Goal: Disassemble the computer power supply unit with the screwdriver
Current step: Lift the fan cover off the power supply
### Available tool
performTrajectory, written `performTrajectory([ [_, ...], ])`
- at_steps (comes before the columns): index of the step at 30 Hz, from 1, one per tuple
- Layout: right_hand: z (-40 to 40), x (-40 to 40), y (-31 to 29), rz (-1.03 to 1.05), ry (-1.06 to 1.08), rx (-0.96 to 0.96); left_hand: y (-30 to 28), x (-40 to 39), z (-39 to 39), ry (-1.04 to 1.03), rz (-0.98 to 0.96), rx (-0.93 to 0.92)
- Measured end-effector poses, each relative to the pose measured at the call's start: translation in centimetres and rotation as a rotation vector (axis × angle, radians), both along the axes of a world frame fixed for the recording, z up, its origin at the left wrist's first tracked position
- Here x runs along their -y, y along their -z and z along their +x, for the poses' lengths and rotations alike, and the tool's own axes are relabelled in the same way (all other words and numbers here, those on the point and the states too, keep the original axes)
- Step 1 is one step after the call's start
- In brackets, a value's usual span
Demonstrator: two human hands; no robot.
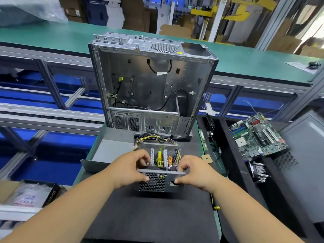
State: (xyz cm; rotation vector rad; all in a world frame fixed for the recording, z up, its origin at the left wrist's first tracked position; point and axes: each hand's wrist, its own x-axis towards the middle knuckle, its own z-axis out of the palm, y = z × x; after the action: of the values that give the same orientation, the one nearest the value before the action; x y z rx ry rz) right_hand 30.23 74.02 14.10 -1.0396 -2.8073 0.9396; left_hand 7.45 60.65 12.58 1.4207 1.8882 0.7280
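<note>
The power supply unit (157, 183) sits on a black mat (150, 216) with its cover off, so heat sinks, a yellow transformer and a copper coil show inside. My left hand (128, 170) grips its near left corner, thumb on the honeycomb grille, fingers curled over the top edge. My right hand (191, 171) grips the near right corner, thumb by the socket opening. The removed grey cover (110, 151) lies to the left. A screwdriver with a yellow and black handle (214, 203) lies at the mat's right edge, partly hidden by my right forearm.
An empty computer case (150, 85) stands upright just behind the unit, its wire bundle (156, 138) trailing toward it. A motherboard (257, 135) and a heat sink (258, 171) lie in a black tray at right. A box (35, 195) sits at lower left.
</note>
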Motion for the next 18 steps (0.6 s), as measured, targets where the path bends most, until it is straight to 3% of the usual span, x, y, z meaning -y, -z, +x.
performTrajectory([
  [5,0.2,1.1,1.3,0.091,-0.064,0.143,0.8,1.0,1.2,0.073,-0.032,-0.103],
  [13,0.7,2.0,2.1,0.078,-0.106,0.182,2.0,1.6,1.5,0.116,-0.031,-0.191],
  [18,1.5,2.1,1.7,-0.11,0.151,-0.016,1.6,1.6,1.0,0.113,0.033,-0.061],
])
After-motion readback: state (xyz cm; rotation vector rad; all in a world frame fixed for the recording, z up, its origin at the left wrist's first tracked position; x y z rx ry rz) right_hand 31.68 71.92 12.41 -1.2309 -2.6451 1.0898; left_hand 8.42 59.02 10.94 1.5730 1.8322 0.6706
